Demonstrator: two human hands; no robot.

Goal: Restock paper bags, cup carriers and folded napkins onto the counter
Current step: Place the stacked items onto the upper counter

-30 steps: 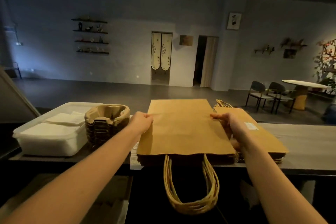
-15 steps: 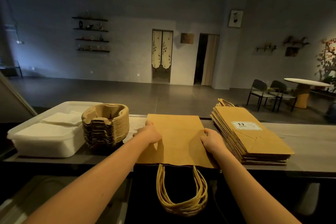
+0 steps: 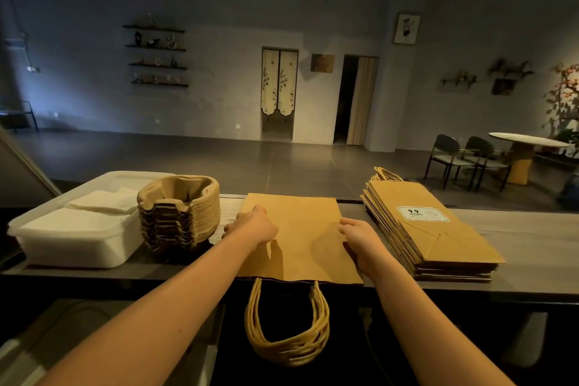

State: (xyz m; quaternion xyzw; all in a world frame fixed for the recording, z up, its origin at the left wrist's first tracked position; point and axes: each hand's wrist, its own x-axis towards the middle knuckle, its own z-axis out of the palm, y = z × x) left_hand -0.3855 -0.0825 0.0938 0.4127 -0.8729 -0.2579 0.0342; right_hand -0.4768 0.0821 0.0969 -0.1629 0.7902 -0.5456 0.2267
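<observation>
A stack of flat brown paper bags (image 3: pixel 300 229) lies on the grey counter (image 3: pixel 532 247) in front of me. Its twisted paper handles (image 3: pixel 286 341) hang over the near edge. My left hand (image 3: pixel 253 226) grips the stack's left side, fingers curled over the edge. On the right side my right hand (image 3: pixel 360 238) holds it, thumb on top. A second, fanned stack of paper bags (image 3: pixel 416 229) with a white label lies just to the right. Left of my hands stands a nested pile of pulp cup carriers (image 3: pixel 180 213). Folded white napkins (image 3: pixel 78 222) fill a white plastic tub (image 3: pixel 72 247) at far left.
Bare counter stretches to the right of the labelled stack. Beyond the counter is a dim room with an open floor, wall shelves (image 3: pixel 155 55), a doorway (image 3: pixel 354 100), and chairs (image 3: pixel 451 160) at a round table (image 3: pixel 526 147) at far right.
Both hands have brought the bag stack down from a raised, tilted hold and set it flat on the counter between the cup carriers and the labelled stack. They stay at its sides.
</observation>
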